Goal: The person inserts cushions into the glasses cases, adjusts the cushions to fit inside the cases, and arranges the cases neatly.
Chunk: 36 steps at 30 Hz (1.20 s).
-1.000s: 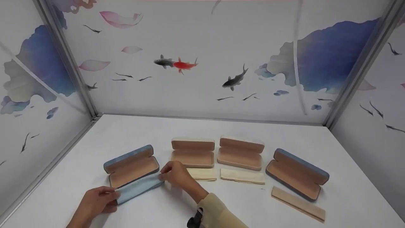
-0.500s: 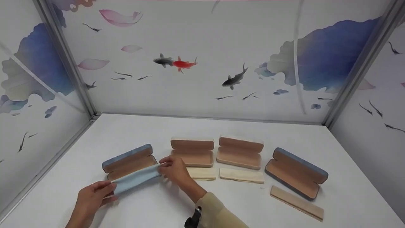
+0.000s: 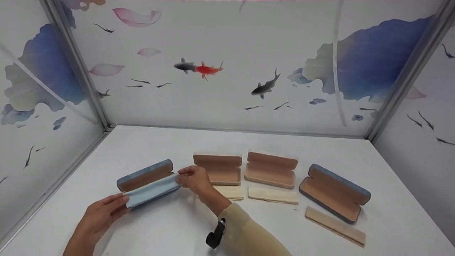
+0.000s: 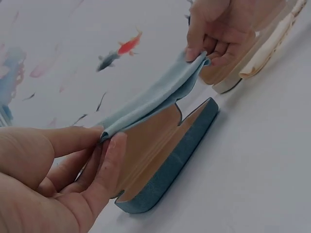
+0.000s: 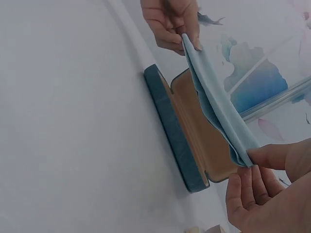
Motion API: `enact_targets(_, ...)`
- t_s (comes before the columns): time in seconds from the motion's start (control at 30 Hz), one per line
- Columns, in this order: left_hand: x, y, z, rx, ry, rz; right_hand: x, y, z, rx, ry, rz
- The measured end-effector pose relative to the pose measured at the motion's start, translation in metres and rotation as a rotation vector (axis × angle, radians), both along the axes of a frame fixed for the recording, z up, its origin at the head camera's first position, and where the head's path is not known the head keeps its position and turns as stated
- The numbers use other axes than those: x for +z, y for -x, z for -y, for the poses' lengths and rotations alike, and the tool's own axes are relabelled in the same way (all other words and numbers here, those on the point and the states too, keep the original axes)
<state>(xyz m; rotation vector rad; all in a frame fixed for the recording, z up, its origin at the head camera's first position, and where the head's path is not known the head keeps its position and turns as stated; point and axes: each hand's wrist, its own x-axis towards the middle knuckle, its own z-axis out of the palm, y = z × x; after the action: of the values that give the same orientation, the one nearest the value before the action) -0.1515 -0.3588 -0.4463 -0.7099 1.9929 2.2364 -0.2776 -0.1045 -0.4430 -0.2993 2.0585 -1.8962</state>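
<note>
Cloth [image 3: 153,191], pale blue and folded into a long strip, hung above the open blue case [image 4: 167,167] at the far left of the row. I pinched one end in my left hand [image 3: 101,215] and the other in my right hand [image 3: 196,181]. Further right on the table [image 3: 160,234], two open pale cases [image 3: 271,174] stood behind cream cloths [image 3: 273,196], and a tan cloth [image 3: 335,227] lay before another blue case [image 3: 330,199].

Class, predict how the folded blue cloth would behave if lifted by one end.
The blue cloth would probably droop: its lower layer sags loosely. It is likely light: the left hand and right hand hold it with fingertip pinches. Its gaping folds might open.
</note>
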Motion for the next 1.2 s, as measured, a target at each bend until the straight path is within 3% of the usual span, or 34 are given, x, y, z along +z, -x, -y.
enact_targets(0.13,0.001,0.003,0.009,-0.068,-0.025,0.003,0.006,0.003,0.001,-0.001,0.044,0.045)
enact_targets(0.27,0.008,0.003,0.020,-0.123,0.042,0.009,0.009,0.006,0.006,0.005,0.060,0.044)
enact_targets(0.47,0.017,0.004,0.023,-0.120,0.113,0.027,0.007,0.013,0.013,-0.009,0.026,0.057)
enact_targets(0.8,0.021,0.017,0.000,-0.104,0.461,0.116,0.003,0.022,0.010,-0.017,-0.031,0.064)
enact_targets(1.0,0.018,0.023,-0.013,-0.108,0.570,0.098,0.003,0.024,0.010,0.003,-0.043,0.043)
enact_targets(1.2,0.009,0.027,-0.020,-0.121,0.689,0.046,0.002,0.025,0.010,0.025,-0.037,0.014)
